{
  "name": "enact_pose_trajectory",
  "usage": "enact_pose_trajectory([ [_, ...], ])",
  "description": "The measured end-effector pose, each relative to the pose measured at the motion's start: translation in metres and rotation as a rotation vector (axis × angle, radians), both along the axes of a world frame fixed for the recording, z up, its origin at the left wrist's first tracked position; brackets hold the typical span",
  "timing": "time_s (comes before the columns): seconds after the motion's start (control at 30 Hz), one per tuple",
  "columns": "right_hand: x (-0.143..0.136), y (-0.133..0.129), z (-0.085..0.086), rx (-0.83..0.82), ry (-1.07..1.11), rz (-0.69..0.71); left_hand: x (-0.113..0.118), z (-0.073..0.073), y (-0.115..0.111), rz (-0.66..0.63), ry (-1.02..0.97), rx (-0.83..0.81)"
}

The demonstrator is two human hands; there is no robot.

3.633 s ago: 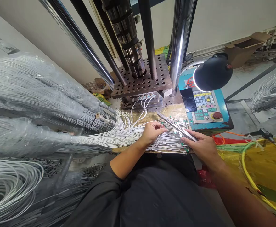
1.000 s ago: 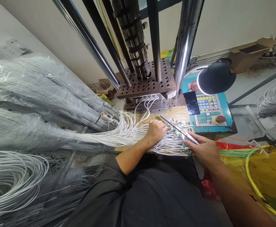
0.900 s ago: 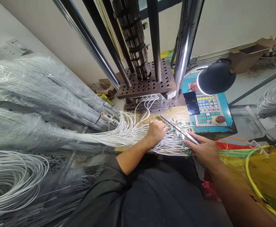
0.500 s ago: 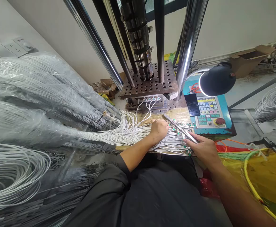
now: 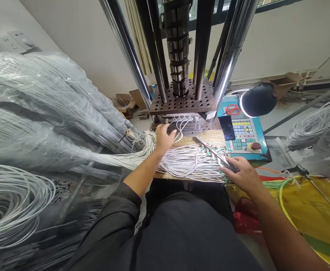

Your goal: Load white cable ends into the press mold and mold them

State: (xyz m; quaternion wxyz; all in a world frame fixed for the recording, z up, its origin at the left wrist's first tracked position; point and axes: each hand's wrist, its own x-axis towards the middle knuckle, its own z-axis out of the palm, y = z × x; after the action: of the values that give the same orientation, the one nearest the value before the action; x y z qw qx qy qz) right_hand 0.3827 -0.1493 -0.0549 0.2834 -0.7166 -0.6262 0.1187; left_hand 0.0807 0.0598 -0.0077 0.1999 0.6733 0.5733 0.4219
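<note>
My left hand (image 5: pixel 165 138) is at the front left of the press plate (image 5: pixel 183 98), thumb and fingers apart, beside the white cables that run into the metal mould (image 5: pixel 195 122). Nothing can be made out in its grasp. My right hand (image 5: pixel 242 174) is closed round the near end of a long metal tool (image 5: pixel 212 151), which points up and left over the cable ends. A wide layer of white cables (image 5: pixel 178 163) with small green and metal ends lies across the wooden bench (image 5: pixel 214 136).
Plastic-wrapped cable bundles (image 5: pixel 54 90) fill the left side, above a coil of white cable (image 5: pixel 15 203). A teal control box (image 5: pixel 262 130) stands at the right with a dark phone (image 5: pixel 226 128) and red-handled scissors (image 5: pixel 232 109). Above it hangs a lit black lamp (image 5: pixel 259 101).
My left hand has left the cable ends, moved left and forward to the mould, and opened. My right hand still holds the metal tool over the cables. The camera view has shifted slightly.
</note>
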Motion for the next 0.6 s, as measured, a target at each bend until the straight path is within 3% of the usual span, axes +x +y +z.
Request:
enact_pose_trajectory([
  [0.1,0.012,-0.007,-0.001,0.033,0.114,-0.037,-0.011,-0.008,0.024,-0.003,-0.291,-0.32],
  [0.23,0.024,-0.013,0.001,0.082,0.191,-0.134,-0.009,-0.013,0.04,-0.214,-0.688,-0.792],
  [0.33,0.02,0.004,0.015,0.146,0.073,-0.06,-0.004,-0.014,0.048,-0.327,-0.803,-1.072],
  [0.4,0.006,0.034,0.028,0.164,-0.016,0.075,0.0,-0.016,0.054,-0.406,-0.815,-1.215],
  [0.5,-0.03,0.105,0.044,0.112,-0.117,0.268,0.004,-0.019,0.061,-0.521,-0.82,-1.31],
  [0.6,-0.075,0.193,0.052,0.072,-0.246,0.25,0.005,-0.021,0.064,-0.531,-0.817,-1.303],
])
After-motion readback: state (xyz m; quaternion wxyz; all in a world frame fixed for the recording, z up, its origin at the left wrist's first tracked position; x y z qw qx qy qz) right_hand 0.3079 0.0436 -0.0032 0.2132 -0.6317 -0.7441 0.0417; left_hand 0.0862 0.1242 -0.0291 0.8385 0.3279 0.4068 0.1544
